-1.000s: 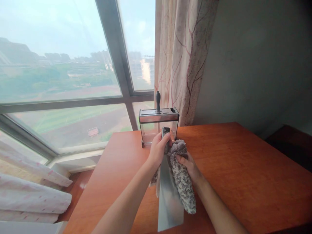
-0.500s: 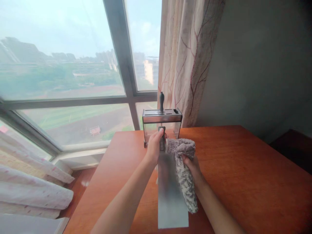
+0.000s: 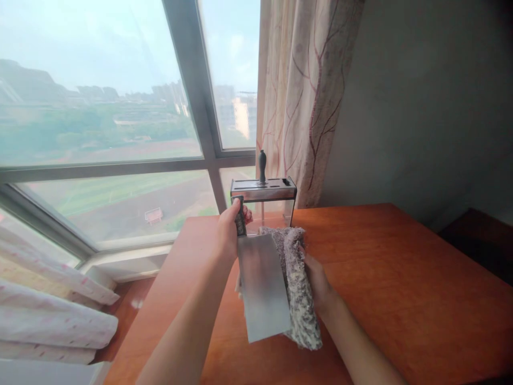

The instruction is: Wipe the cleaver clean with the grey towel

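A cleaver (image 3: 264, 289) with a broad metal blade and a dark handle is held by my left hand (image 3: 232, 227), its fingers closed around the handle. The blade points down toward me over the table. My right hand (image 3: 318, 278) grips a fluffy grey-and-white cloth (image 3: 301, 299) along the blade's right edge; part of the cloth shows behind the blade. Just beyond my hands stands a knife block (image 3: 264, 187) with a metal slotted top and clear sides. A dark-handled tool (image 3: 262, 167) sticks upright from its top.
The brown wooden table (image 3: 385, 278) spreads beneath, its left edge falling off toward the floor. Behind it are a large window (image 3: 132, 170) and a patterned curtain (image 3: 304, 101). Another curtain (image 3: 52, 315) hangs at lower left, and a grey wall (image 3: 417, 107) is at right.
The cleaver has moved left and up, its blade now tilted, with my left hand shifting left along with it. The cloth has moved slightly left and is partly behind the blade.
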### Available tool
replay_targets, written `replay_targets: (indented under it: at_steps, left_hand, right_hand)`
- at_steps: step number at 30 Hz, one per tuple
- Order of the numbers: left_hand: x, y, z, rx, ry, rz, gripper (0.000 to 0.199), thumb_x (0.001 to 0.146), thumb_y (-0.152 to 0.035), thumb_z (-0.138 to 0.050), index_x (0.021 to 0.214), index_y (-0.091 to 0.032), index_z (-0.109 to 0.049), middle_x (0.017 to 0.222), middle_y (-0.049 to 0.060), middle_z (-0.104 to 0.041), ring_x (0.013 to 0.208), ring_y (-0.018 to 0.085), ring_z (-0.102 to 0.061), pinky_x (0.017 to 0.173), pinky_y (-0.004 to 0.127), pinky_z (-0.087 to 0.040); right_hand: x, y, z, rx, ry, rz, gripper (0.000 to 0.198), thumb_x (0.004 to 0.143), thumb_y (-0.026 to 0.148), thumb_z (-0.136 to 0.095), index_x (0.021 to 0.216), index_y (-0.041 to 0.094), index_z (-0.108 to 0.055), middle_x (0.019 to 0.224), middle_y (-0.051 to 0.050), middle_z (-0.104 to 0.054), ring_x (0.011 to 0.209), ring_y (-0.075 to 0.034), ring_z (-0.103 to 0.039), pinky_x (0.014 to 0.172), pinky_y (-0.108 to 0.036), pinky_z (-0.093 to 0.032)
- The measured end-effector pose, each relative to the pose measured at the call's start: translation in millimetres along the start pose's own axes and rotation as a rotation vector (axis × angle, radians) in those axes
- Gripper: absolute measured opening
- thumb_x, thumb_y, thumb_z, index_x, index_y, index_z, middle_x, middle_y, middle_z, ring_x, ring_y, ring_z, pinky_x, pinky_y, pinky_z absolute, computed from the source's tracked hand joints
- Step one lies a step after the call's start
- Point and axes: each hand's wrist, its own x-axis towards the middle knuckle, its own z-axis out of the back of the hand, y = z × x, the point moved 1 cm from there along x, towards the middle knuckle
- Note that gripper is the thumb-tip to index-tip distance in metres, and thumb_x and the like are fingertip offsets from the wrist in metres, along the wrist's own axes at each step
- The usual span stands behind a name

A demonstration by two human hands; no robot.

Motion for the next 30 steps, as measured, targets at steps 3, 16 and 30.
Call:
replay_targets:
  at_steps: [3,16,30]
  left_hand:
    - [-1,-4,0,0.034,0.03,-0.019,0.038,0.079,-0.047,-0.059,0.059,-0.016,-0.051,0.059,0.001,-0.046,0.055,0.011,-0.045,0.054,0.022,-0.04]
    - [-14,-4,-14,0.103,0.095,-0.042,0.036,0.079,-0.046,-0.059,0.059,-0.017,-0.051,0.057,-0.001,-0.045,0.053,0.011,-0.043,0.053,0.025,-0.037]
    - [-3,-11,5,0.043,-0.074,-0.169,0.034,0.079,-0.045,-0.061,0.062,-0.017,-0.051,0.058,-0.002,-0.044,0.052,0.01,-0.043,0.052,0.023,-0.038]
  right_hand:
    - [-1,1,-5,0.083,0.126,-0.217,0.039,0.078,0.055,-0.056,0.089,0.021,-0.071,0.076,-0.006,-0.072,0.064,-0.022,-0.066,0.062,-0.035,-0.051]
    - [-5,-1,-11,0.073,0.139,-0.179,0.038,0.075,0.052,-0.064,0.094,0.02,-0.068,0.074,-0.004,-0.069,0.062,-0.018,-0.062,0.056,-0.028,-0.047]
    - [-6,-2,-26,-0.311,0.324,-0.109,0.038,0.07,0.041,-0.074,0.097,0.015,-0.068,0.089,-0.004,-0.07,0.078,-0.018,-0.063,0.072,-0.028,-0.046]
